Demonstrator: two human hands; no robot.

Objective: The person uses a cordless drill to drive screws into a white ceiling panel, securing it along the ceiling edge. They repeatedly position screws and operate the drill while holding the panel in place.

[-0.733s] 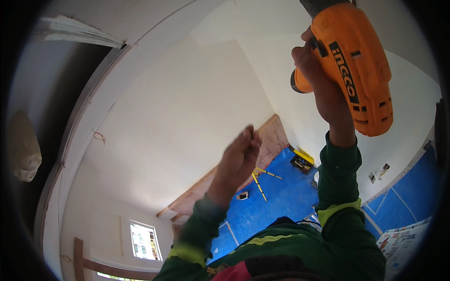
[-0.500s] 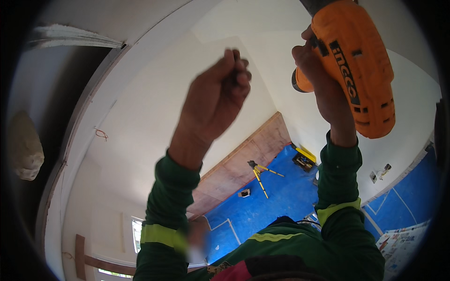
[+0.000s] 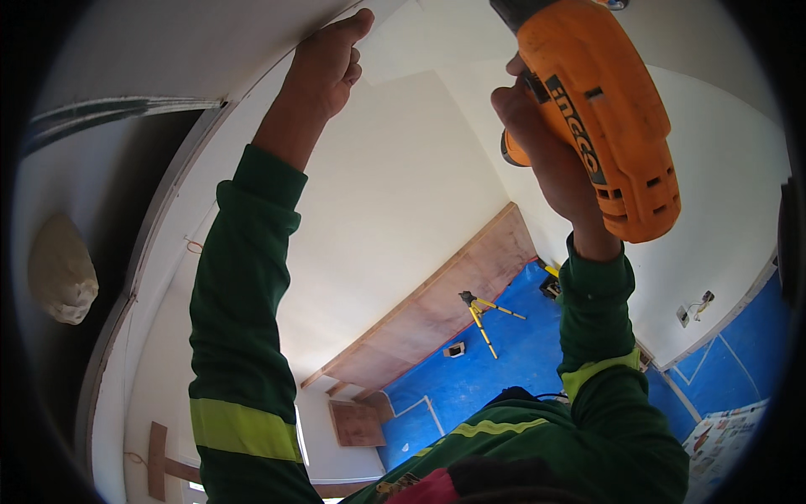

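Note:
My right hand (image 3: 546, 143) grips an orange cordless drill (image 3: 620, 109) raised at the upper right, its dark front end pointing up toward the ceiling. My left hand (image 3: 330, 63) is raised at the top centre, fingers curled and thumb up, close to the edge of the white overhead panel (image 3: 193, 42); whatever is in its fingers is hidden. A metal channel (image 3: 164, 107) runs along that panel above a dark recess, where a pale lumpy object (image 3: 63, 269) shows at the left.
Below, a blue covering (image 3: 537, 336) lies on the floor, with a yellow tripod (image 3: 478, 315) and a small box (image 3: 454, 350) on it. A wooden panel (image 3: 445, 286) runs along the wall base. A wall fitting with loose wires (image 3: 693, 311) is at right.
My left hand has risen from low centre to the overhead edge, bringing the forearm into full view. The drill, still in my right hand, has shifted slightly left in view.

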